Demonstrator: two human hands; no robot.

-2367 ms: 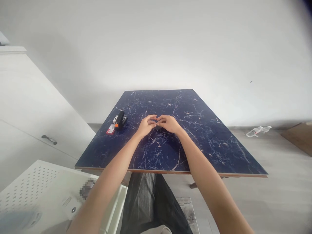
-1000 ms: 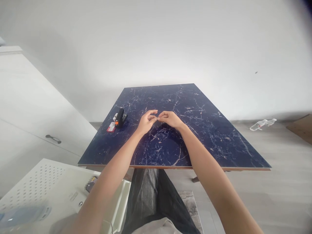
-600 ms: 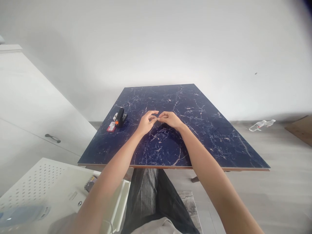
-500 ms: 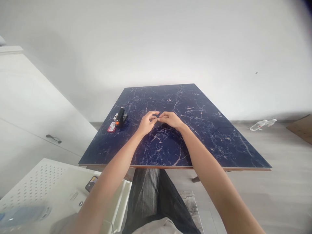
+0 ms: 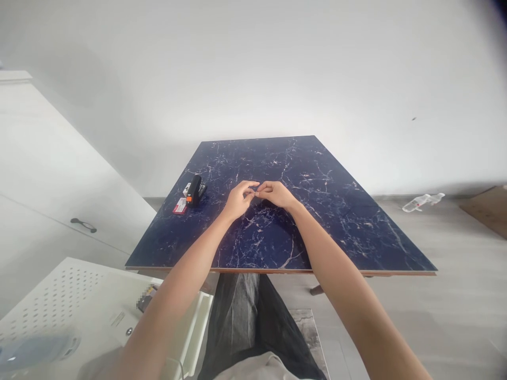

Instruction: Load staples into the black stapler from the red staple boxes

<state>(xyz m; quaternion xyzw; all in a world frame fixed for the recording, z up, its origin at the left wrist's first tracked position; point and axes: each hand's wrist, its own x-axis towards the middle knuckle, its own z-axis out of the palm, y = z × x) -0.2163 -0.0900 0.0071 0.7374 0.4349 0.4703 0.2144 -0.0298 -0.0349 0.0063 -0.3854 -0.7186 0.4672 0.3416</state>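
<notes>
Above the middle of the dark blue marble-patterned table (image 5: 340, 227), my two hands meet at the fingertips. My left hand (image 5: 239, 199) has its thumb and fingers bent toward each other, at the tips of the other hand. Thumb and fingers of my right hand (image 5: 276, 193) are pinched together. Whatever lies between the fingertips is too small to make out. Off to the left on the table stands a black stapler (image 5: 194, 191) with an orange patch. A red and white small packet (image 5: 180, 206) lies beside it, and a small white box (image 5: 186, 189) is partly behind it.
At the lower left is a white cabinet top (image 5: 106, 285) with a phone, blurred out, and a clear bottle (image 5: 39, 348). A white cupboard (image 5: 47, 174) stands at left. Clear plastic (image 5: 422, 202) and a cardboard box (image 5: 489, 208) lie on the floor at right.
My hands keep nearly the same pose at the same spot on the table. The whole view has shifted slightly; the stapler and packets have not moved on the table.
</notes>
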